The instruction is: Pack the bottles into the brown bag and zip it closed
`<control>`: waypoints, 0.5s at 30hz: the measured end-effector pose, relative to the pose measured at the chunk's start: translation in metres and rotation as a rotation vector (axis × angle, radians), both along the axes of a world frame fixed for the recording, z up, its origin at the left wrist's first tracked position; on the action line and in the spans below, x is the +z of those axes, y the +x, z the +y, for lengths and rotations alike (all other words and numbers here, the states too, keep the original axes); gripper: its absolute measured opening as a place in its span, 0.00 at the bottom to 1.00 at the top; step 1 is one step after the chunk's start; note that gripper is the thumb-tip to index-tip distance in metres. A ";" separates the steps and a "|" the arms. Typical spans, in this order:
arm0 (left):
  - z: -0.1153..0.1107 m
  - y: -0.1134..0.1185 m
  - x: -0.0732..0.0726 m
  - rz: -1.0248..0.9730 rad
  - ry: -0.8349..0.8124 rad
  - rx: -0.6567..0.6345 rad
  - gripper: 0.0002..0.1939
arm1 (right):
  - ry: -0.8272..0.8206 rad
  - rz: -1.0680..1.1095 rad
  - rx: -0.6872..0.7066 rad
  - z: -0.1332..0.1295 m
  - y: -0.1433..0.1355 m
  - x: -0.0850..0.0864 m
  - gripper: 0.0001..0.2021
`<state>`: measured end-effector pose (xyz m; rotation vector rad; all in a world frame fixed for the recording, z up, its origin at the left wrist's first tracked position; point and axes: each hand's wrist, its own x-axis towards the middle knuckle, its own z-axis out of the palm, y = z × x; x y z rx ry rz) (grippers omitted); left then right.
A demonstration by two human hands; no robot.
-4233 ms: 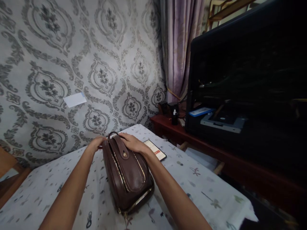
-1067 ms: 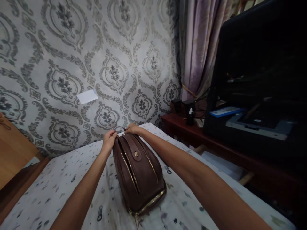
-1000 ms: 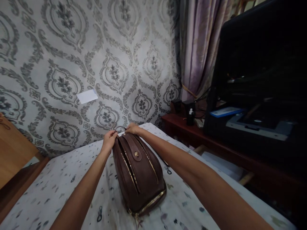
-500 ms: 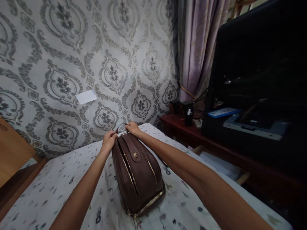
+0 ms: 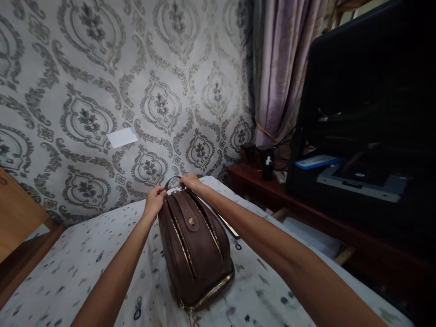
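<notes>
A dark brown leather bag [image 5: 207, 236] with gold zippers lies on the patterned bed sheet, its far end towards the wall. At the far left corner of that end, my left hand [image 5: 155, 200] is closed on the bag's edge. Opposite it, my right hand [image 5: 190, 180] pinches the far right edge beside the arched carrying handle [image 5: 173, 180]. A strap with a gold stud [image 5: 191, 221] runs down the middle. Two long zipped pockets gape on either side of it. What lies inside them is hidden in shadow.
Partly behind my right forearm, a flat phone-like object [image 5: 229, 225] lies on the sheet [image 5: 85, 254]. A dark red desk [image 5: 238, 175] on the right holds a small black bottle [image 5: 268, 168] and a large black screen [image 5: 357, 100]. A wooden board [image 5: 20, 213] stands at left.
My right hand has shifted slightly right, and the bag's right pocket gapes wider. More of the phone-like object shows beside the bag. My left hand stays in place.
</notes>
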<state>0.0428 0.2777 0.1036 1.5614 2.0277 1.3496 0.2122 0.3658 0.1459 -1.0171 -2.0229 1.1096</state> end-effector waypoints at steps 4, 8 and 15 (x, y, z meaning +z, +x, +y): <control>-0.001 0.000 0.000 0.008 0.001 -0.007 0.18 | -0.062 0.030 0.021 -0.003 0.006 -0.001 0.12; -0.002 -0.001 0.000 0.002 -0.006 -0.015 0.18 | -0.036 0.123 0.037 -0.015 0.018 -0.004 0.12; -0.003 -0.003 0.002 -0.037 -0.012 -0.017 0.19 | 0.098 0.225 0.108 -0.053 0.057 -0.013 0.12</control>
